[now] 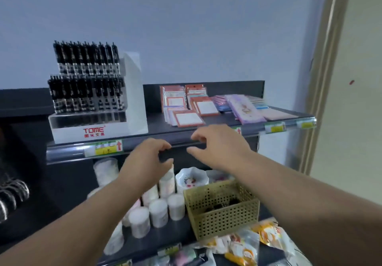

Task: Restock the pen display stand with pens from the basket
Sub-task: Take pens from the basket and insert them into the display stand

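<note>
The white TOME pen display stand (99, 130) sits at the left of the upper shelf (206, 121), well apart from the perforated tan basket (221, 214), which stands on the lower shelf among cotton-swab tubs (158, 212) and snack packets (246, 245). Both hands are raised in front of the upper shelf's price rail, between basket and stand. The left hand (148, 158) has index finger and thumb curled toward each other around something dark, most likely a black pen (166, 155), though it blurs into the dark rail behind. The right hand (219, 145) has its fingers curved and its thumb pointing at the left hand; I cannot tell whether its grip holds the same item or nothing at all. The stand's two upper tiers look packed with black pens (86, 73), while the clear front row (88, 118) appears to have nothing in it. A few dark shapes, probably more pens, lie low in the basket. By that reading the restocking is well advanced but unfinished: the front row remains to be filled and the basket's last pens carried up.
</note>
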